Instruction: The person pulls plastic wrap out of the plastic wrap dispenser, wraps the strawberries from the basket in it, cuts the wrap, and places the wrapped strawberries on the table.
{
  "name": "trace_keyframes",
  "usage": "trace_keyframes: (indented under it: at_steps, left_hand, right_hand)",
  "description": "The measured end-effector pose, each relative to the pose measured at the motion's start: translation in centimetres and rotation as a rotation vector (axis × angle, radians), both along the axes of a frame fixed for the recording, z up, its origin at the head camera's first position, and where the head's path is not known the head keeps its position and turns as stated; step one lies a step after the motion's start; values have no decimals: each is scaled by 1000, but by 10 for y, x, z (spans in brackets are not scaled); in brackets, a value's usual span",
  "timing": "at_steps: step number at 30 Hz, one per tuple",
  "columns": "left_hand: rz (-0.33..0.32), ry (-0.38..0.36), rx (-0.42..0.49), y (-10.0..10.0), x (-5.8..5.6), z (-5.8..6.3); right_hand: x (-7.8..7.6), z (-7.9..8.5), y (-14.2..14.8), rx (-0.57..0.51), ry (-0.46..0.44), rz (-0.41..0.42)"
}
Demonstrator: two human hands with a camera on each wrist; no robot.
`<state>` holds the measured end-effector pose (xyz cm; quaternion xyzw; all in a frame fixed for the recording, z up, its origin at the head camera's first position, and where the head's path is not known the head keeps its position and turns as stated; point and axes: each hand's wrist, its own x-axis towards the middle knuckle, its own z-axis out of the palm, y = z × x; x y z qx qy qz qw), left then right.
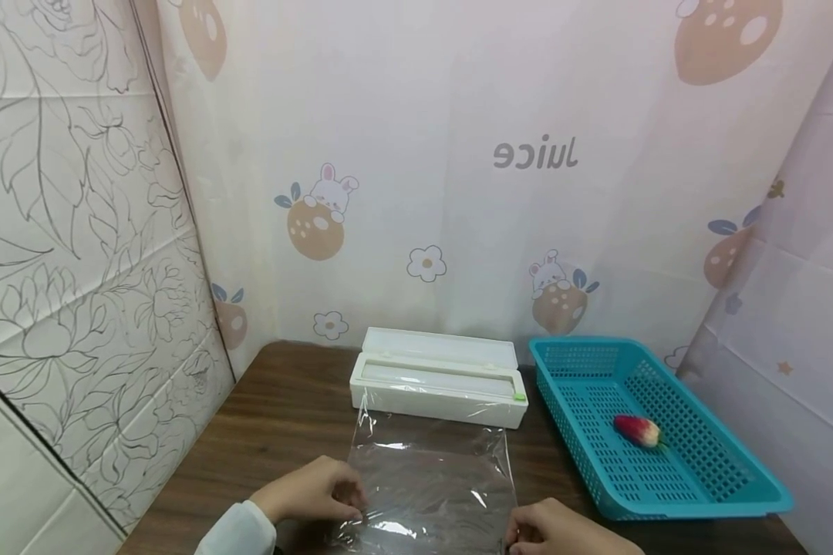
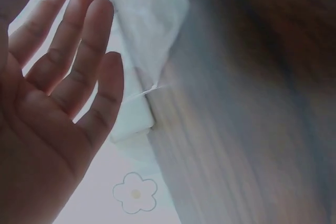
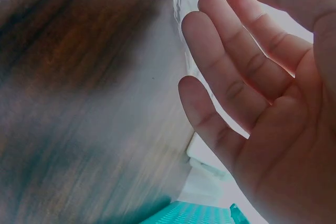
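A sheet of clear plastic wrap (image 1: 433,482) stretches from a white wrap dispenser (image 1: 437,401) toward me over the dark table. My left hand (image 1: 315,493) pinches the wrap at its left edge, fingers curled inward. At the right edge my right hand (image 1: 555,530) pinches it too, thumb against the fingers. In the left wrist view, the other fingers of my left hand (image 2: 63,87) are bent loosely beside the wrap (image 2: 152,19). The right wrist view shows my right hand (image 3: 262,87) with its lower fingers loosely bent; neither pinch point is visible there.
A teal plastic basket (image 1: 701,509) stands at the right, holding one red and white radish-like item (image 1: 639,431). The dispenser's lid (image 1: 440,347) is raised against the printed curtain (image 1: 423,193) behind. Brown wooden tabletop (image 1: 278,416) shows left of the wrap.
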<state>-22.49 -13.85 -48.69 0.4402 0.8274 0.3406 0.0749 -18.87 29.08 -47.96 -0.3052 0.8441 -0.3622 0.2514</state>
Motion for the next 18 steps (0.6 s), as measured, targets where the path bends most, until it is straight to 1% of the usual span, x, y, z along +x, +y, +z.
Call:
trace_keyframes:
  at_steps: [4,6,13,16,18]
  left_hand:
    - [19,43,79,5,-8,1]
    - [37,61,99,6,-12,2]
    - [126,100,95,4,-17,1]
    - [145,126,94,3,-17,1]
    - [154,137,93,3,-17,0]
  right_hand:
    - [-2,4,1,-10,15,-3]
    - [-3,6,1,-14,25,1]
    - [-4,19,1,13,123,-7]
    - [-4,27,3,6,145,-33]
    - [-5,32,4,9,181,-48]
